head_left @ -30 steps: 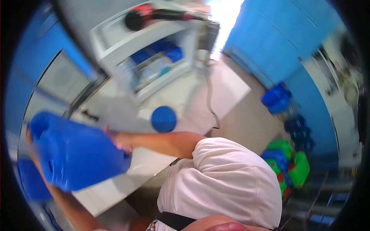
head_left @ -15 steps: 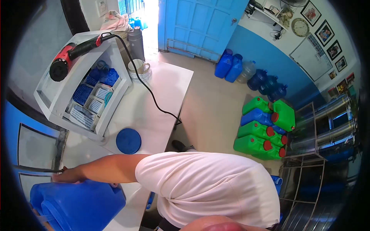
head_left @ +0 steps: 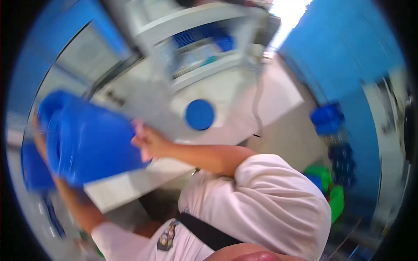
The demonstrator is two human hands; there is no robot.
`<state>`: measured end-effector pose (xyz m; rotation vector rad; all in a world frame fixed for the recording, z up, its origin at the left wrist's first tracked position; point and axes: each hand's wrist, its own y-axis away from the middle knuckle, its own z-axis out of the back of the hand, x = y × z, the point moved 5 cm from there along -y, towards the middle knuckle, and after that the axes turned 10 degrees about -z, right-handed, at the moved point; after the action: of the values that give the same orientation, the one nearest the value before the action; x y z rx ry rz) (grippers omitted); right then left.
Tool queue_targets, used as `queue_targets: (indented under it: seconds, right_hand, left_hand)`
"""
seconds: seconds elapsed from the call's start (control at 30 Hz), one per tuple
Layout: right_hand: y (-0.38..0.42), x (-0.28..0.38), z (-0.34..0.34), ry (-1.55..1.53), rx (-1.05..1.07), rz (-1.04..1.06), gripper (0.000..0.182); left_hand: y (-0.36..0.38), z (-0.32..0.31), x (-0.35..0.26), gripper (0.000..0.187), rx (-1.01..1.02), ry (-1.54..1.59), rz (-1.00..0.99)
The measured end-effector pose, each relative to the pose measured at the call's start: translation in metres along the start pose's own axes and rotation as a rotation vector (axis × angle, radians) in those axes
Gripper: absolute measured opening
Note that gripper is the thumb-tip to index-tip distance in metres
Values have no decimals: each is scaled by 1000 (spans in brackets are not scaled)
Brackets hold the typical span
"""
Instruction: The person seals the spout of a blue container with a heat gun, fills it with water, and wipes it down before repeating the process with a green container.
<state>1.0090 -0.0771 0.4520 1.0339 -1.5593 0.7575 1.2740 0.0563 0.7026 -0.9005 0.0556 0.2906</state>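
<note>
A large blue plastic water container [head_left: 96, 139] is tipped on its side at the left, over the table's end. Its ridged end faces left and its smooth end faces right. My right hand [head_left: 152, 141] is closed against the smooth end, its fingers blurred by motion. My left hand [head_left: 38, 124] reaches round the far left side of the container, with most of its fingers hidden behind it. A round blue lid [head_left: 200, 115] lies flat on the white table [head_left: 174, 167], beyond my right forearm.
A white cabinet [head_left: 204, 69] with blue and white packets stands behind the lid. A cable [head_left: 257, 102] hangs near the table edge. Another blue container [head_left: 34, 167] is at the far left. Blue bottles [head_left: 328, 119] and green jerrycans [head_left: 336, 202] stand on the floor at right.
The view has swung left and is blurred. My right hand has moved from the far side of the container to its right end. My left arm has come into fuller view.
</note>
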Motion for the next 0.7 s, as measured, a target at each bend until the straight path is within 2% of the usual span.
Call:
queue_targets:
  seconds: [0.03, 0.07, 0.13, 0.17, 0.2, 0.23, 0.27, 0.3, 0.33, 0.37, 0.43, 0.5, 0.53, 0.57, 0.6, 0.67, 0.7]
  right_hand:
    - [9, 8, 1, -65, 114, -104, 62]
    - [19, 17, 9, 163, -38, 110, 62]
    - [29, 25, 15, -89, 22, 10, 53]
    - [41, 52, 21, -162, 85, -45, 50]
    - [53, 78, 27, -233, 143, -105, 48]
    - [56, 92, 32, -258, 162, 46, 47]
    - [59, 110, 33, -271, 206, 33, 47]
    - [62, 126, 33, -564, 247, -183, 44]
    - [71, 132, 27, -844, 271, -413, 41]
    - [78, 137, 25, -842, 299, -431, 41]
    - [87, 139, 8, -606, 532, -571, 38]
    - [90, 147, -16, -480, 676, -633, 36]
    - [90, 163, -39, -274, 830, -493, 34]
    - [94, 172, -64, -69, 974, -348, 33]
    - [89, 172, -79, -71, 1002, -351, 33]
    - [70, 188, -98, 629, 683, 361, 32]
    - [69, 186, -101, 628, 694, 381, 32]
  left_hand:
    - [-2, 11, -6, 51, -67, -17, 5]
    - [4, 28, -7, 51, -152, -51, 31]
    - [22, 55, 10, 40, -434, 2, 158]
    - [34, 51, -29, 37, -717, 423, 361]
    - [55, 57, -42, 40, -725, 469, 347]
    - [81, 56, -52, 42, -728, 525, 326]
    - [105, 51, -71, 43, -739, 610, 335]
    - [130, 46, -88, 43, -746, 701, 341]
    - [165, 42, -95, 40, -699, 878, 432]
    - [198, 38, -104, 37, -652, 1055, 521]
    - [232, 23, -137, 33, -513, 1257, 608]
    - [258, 3, -154, 32, -489, 1484, 700]
    - [283, -18, -141, 31, -607, 1646, 962]
    - [283, -21, -150, 30, -676, 1718, 1092]
    - [282, -25, -160, 30, -763, 1780, 1225]
    - [190, -3, -224, 36, -382, 1961, 848]
    - [199, 2, -225, 36, -389, 1948, 829]
